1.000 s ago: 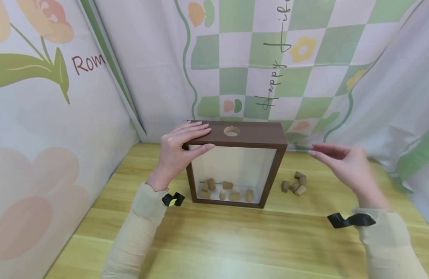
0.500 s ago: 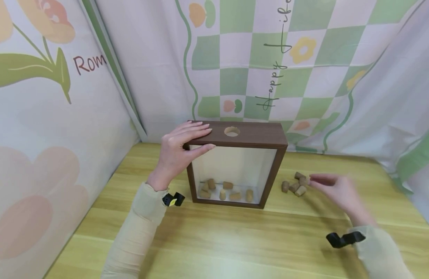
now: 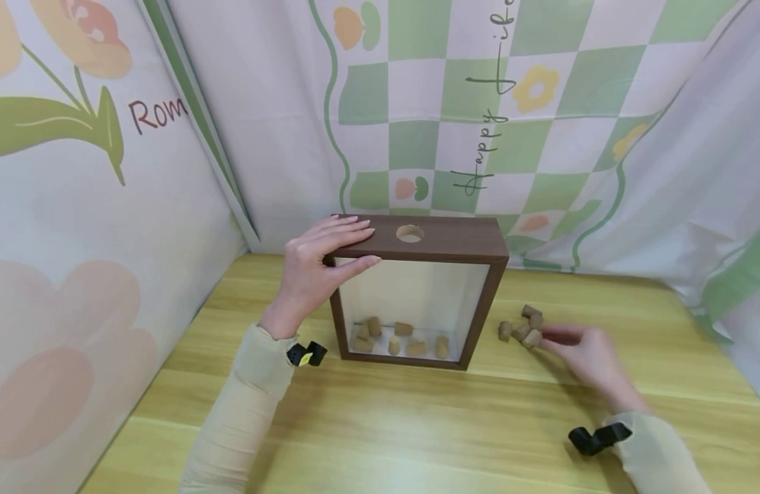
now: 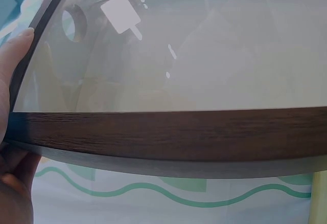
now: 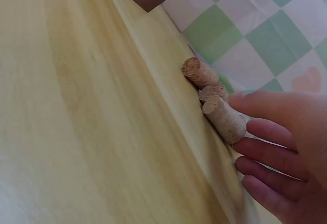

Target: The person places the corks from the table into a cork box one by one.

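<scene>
In the head view my left hand [image 3: 315, 264] rests on the left end of a dark brown wooden box [image 3: 460, 237], fingers straight across its top and thumb along the front upper edge. The box stands upright, with a clear front pane [image 3: 417, 291] and a round hole [image 3: 410, 234] in its top. Several corks [image 3: 442, 345] lie inside on its floor. My right hand [image 3: 586, 353] is at a small pile of corks [image 3: 520, 331] right of the box. In the right wrist view, its thumb and fingertips touch the nearest cork [image 5: 224, 119], fingers loosely extended.
The box stands on a light wood-grain table [image 3: 380, 425]. Behind it hangs a green-and-white checkered cloth [image 3: 466, 89]. A white flowered cloth [image 3: 108, 274] borders the left side. Black straps with small devices [image 3: 599, 439] are on both wrists.
My right hand has come down and to the left from above the table's right side, reaching the front of the cork pile. The left hand and box have not moved.
</scene>
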### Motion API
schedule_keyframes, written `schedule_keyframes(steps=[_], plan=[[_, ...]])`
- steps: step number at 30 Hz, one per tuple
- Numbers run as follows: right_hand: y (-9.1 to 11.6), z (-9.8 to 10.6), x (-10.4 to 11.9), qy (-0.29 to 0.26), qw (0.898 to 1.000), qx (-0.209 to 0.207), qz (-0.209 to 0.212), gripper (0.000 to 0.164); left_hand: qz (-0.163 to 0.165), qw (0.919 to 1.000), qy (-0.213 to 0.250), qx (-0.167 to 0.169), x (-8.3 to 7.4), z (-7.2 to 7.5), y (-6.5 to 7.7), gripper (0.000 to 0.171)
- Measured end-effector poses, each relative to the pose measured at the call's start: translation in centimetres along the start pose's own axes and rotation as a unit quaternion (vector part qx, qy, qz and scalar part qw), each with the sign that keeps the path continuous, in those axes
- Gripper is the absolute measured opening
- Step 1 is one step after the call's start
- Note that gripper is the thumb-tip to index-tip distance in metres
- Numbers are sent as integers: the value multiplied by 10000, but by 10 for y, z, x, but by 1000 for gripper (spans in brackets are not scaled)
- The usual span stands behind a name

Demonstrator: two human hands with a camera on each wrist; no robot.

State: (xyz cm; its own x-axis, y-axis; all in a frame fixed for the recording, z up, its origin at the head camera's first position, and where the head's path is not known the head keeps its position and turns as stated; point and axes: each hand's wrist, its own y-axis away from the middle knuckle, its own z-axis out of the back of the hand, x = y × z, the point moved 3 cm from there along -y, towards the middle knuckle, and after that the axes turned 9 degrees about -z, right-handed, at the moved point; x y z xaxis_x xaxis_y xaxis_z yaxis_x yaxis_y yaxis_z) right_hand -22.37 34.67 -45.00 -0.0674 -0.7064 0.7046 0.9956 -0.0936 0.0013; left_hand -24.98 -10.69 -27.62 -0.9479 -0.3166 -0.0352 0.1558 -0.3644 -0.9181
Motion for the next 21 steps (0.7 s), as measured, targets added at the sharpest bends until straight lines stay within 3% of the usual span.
schedule_keyframes(steps=[5, 21], plan=[[0, -3, 1, 195, 9996, -151, 104, 51, 17, 10000, 17, 2, 0, 0, 1, 42], [-1, -7, 0, 378, 9989, -54, 265, 42, 10, 10000, -32, -2, 1, 0, 0, 41]])
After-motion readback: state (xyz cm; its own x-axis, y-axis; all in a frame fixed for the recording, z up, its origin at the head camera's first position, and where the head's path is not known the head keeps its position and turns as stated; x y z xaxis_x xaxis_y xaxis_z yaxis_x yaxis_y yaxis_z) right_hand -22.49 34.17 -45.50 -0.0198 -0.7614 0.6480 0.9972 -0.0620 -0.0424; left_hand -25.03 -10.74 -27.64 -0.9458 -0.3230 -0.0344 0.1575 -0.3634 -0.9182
